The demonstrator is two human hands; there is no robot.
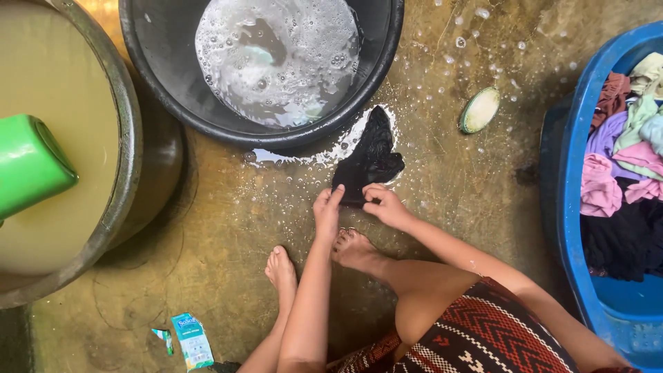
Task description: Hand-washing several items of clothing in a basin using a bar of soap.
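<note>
A wet black garment lies on the wet concrete floor, just in front of a black basin holding soapy, foamy water. My left hand grips the garment's near edge from the left. My right hand pinches the same edge from the right. My bare feet rest on the floor just below the hands, and a patterned red and black cloth covers my lap.
A large metal tub of murky water stands at the left with a green plastic scoop in it. A blue tub of mixed clothes stands at the right. A pale soap bar and a small sachet lie on the floor.
</note>
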